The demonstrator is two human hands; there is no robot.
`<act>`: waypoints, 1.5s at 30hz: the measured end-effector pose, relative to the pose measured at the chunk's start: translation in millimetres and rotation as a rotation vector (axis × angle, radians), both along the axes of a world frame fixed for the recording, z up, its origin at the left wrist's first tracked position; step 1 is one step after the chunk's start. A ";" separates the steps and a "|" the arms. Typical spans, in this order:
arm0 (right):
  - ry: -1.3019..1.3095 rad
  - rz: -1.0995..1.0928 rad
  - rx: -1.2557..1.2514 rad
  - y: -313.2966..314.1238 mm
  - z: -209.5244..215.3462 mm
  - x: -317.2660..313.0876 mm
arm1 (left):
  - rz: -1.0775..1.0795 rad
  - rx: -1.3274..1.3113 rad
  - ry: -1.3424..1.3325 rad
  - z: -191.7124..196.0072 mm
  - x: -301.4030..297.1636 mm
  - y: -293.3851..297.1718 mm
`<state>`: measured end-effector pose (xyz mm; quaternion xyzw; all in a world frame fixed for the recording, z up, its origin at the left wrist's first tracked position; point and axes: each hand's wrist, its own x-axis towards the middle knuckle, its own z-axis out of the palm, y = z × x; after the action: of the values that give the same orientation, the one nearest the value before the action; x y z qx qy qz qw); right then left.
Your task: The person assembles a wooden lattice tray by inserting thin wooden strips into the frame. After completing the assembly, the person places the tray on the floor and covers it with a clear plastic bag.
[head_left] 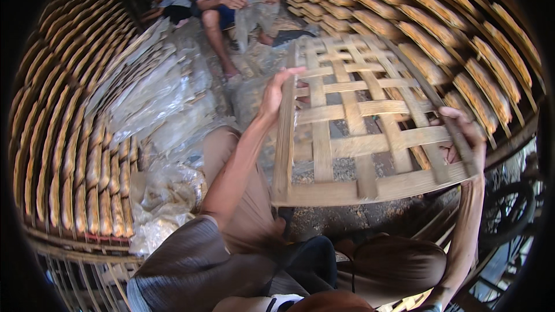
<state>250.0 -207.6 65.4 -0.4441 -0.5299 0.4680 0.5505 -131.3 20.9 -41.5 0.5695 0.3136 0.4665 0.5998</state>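
Note:
A woven bamboo tray point(359, 145), a rectangular lattice of pale slats with a rim, is held up over my lap between both hands. My left hand point(276, 93) grips its left rim, fingers curled round the edge toward the underside. On the right rim, my right hand point(465, 133) is closed, with some fingers showing through the gaps beneath. The tray tilts, and its lattice carries nothing on top. Parts of the floor show through the openings.
Stacked rows of trays with tan-orange filling rise at left point(69, 156) and right point(433, 40). Plastic sheets point(167, 89) cover a pile on the left, with crumpled plastic point(165, 202) nearer me. Ahead, a seated person point(225, 6) handles plastic; another person point(173, 4) bends beyond. A dark wheel point(509, 211) stands right.

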 end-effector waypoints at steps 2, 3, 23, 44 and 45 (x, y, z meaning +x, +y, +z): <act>0.258 0.155 0.159 4.9 6.3 -7.4 | -0.026 0.029 -0.015 -2.2 -1.1 2.0; 0.269 0.147 0.202 4.8 4.5 -6.4 | -0.037 0.029 0.020 -0.3 -6.0 -1.7; -0.162 -0.863 0.131 12.0 36.0 14.8 | -0.070 0.325 -0.241 -8.2 91.3 -45.7; -1.258 -0.543 0.777 124.4 49.9 -143.1 | 0.020 0.179 -0.264 46.8 99.7 -62.9; -1.243 -0.548 0.794 127.2 49.0 -142.2 | 0.021 0.191 -0.263 45.9 100.5 -60.3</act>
<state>107.8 -80.3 114.4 -0.5092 -0.7398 -0.2429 0.3666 -30.8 -39.4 4.4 0.5545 0.1925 0.5708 0.5741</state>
